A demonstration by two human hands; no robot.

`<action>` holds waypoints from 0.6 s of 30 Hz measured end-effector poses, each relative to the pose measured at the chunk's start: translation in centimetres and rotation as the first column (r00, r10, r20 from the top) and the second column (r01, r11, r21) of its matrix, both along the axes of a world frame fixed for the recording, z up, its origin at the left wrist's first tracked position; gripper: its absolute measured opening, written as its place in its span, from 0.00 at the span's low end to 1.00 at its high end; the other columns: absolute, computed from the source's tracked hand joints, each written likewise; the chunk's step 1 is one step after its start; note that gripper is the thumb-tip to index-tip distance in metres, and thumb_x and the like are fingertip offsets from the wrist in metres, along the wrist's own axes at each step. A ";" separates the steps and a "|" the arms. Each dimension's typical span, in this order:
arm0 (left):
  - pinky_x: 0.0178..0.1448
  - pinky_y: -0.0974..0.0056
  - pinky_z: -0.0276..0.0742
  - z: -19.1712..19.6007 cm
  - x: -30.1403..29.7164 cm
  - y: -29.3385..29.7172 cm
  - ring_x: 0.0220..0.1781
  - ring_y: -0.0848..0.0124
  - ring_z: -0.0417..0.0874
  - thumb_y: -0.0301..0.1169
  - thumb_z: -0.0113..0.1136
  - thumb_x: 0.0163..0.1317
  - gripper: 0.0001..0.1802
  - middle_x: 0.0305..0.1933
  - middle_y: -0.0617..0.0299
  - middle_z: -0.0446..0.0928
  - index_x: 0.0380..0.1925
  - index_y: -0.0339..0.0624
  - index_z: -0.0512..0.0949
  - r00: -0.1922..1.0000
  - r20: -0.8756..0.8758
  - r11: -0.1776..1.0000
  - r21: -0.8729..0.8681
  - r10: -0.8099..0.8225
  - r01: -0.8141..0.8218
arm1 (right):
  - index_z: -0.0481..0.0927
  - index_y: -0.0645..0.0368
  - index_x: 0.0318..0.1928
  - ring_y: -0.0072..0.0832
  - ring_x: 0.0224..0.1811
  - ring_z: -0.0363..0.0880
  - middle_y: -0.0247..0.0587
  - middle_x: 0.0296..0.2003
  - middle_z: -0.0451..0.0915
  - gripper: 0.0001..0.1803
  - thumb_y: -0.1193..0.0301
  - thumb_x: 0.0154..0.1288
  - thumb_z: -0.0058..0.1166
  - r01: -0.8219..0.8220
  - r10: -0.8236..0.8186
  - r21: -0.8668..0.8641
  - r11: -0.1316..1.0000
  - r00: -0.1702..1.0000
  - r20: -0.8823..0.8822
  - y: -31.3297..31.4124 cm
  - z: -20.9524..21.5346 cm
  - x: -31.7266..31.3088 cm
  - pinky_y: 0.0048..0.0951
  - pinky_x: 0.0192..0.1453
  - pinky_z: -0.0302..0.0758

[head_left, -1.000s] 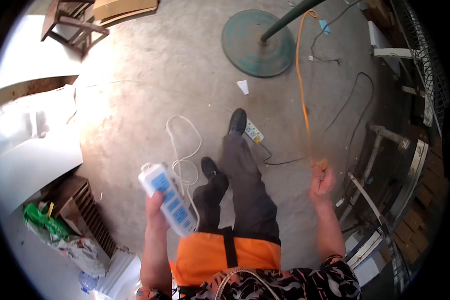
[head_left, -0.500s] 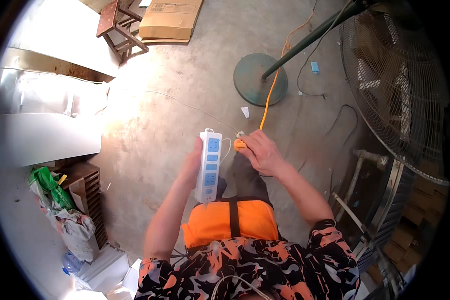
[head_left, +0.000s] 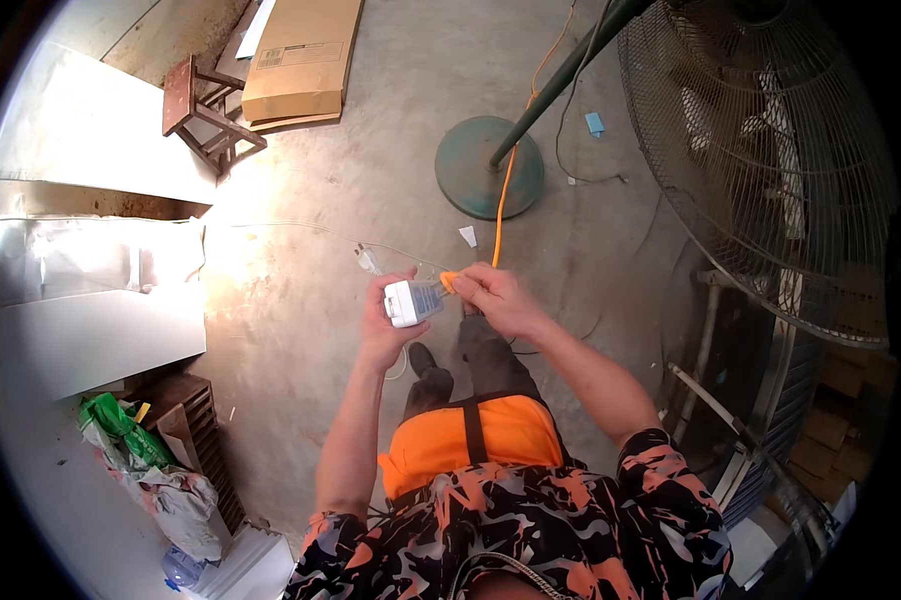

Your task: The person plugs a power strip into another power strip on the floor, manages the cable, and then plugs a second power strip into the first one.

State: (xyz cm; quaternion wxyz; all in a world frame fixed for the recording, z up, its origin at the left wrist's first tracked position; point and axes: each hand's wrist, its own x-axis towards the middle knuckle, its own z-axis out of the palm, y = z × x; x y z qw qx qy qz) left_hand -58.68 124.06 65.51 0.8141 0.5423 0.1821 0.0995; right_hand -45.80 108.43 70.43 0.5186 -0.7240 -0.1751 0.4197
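Note:
My left hand (head_left: pixel 382 325) grips a white power strip (head_left: pixel 411 301), held out in front of my body with one end toward the camera. My right hand (head_left: pixel 491 297) pinches an orange plug (head_left: pixel 449 282) right at the side of the strip, touching it. From the plug an orange cable (head_left: pixel 503 195) runs up and away over the concrete floor, past the round green fan base (head_left: pixel 487 168). The strip's own white cord and plug (head_left: pixel 369 260) dangle just behind my left hand.
A large standing fan with a wire cage (head_left: pixel 770 150) fills the right side. Flat cardboard (head_left: pixel 303 60) and a rusty stool (head_left: pixel 208 115) lie at the back left. White panels (head_left: pixel 100 330), a green bag (head_left: pixel 120 425) and a wooden crate (head_left: pixel 195 425) sit to my left.
My hands have come together: the right hand, earlier held apart with the orange cable, now has the plug at the strip. The strip has turned end-on, and my view has shifted toward the fan.

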 end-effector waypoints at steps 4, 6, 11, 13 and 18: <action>0.69 0.50 0.58 -0.2 1.5 -0.3 0.69 0.54 0.58 0.08 0.63 0.33 0.39 0.53 0.60 0.65 0.47 0.45 0.63 0.993 0.007 0.991 0.056 0.122 -0.122 | 0.76 0.62 0.22 0.33 0.24 0.68 0.39 0.18 0.73 0.21 0.59 0.66 0.46 -0.001 -0.033 0.129 0.992 0.966 0.258 1.3 -0.8 -0.2 0.35 0.33 0.65; 0.69 0.50 0.58 -0.6 2.1 -0.6 0.68 0.53 0.59 0.08 0.63 0.33 0.39 0.54 0.60 0.65 0.48 0.45 0.62 0.993 0.043 0.982 0.154 0.108 -0.114 | 0.75 0.62 0.21 0.34 0.23 0.68 0.38 0.16 0.72 0.21 0.59 0.66 0.46 0.025 -0.058 0.130 0.991 0.965 0.257 1.6 -1.0 -0.4 0.35 0.33 0.65; 0.67 0.49 0.60 -0.8 3.0 -1.8 0.67 0.51 0.61 0.11 0.66 0.36 0.39 0.55 0.56 0.64 0.49 0.45 0.60 0.970 0.187 0.937 0.283 0.154 -0.204 | 0.75 0.61 0.20 0.35 0.22 0.68 0.39 0.15 0.71 0.22 0.59 0.66 0.45 0.141 -0.170 0.169 0.975 0.970 0.174 1.8 -1.9 -1.1 0.36 0.33 0.65; 0.67 0.49 0.60 -0.6 3.1 -2.0 0.66 0.51 0.62 0.12 0.67 0.37 0.38 0.55 0.55 0.64 0.49 0.45 0.59 0.966 0.207 0.924 0.317 0.152 -0.214 | 0.75 0.61 0.20 0.36 0.22 0.68 0.39 0.15 0.71 0.21 0.60 0.65 0.46 0.172 -0.210 0.185 0.968 0.955 0.208 1.9 -1.3 -1.2 0.36 0.33 0.65; 0.66 0.50 0.62 -0.4 3.4 -2.3 0.65 0.51 0.63 0.14 0.69 0.40 0.38 0.55 0.54 0.63 0.49 0.45 0.58 0.966 0.200 0.899 0.373 0.161 -0.227 | 0.77 0.62 0.23 0.38 0.23 0.68 0.42 0.16 0.71 0.18 0.61 0.64 0.50 0.145 -0.218 0.202 0.969 0.887 0.408 1.6 -1.0 -1.1 0.36 0.33 0.66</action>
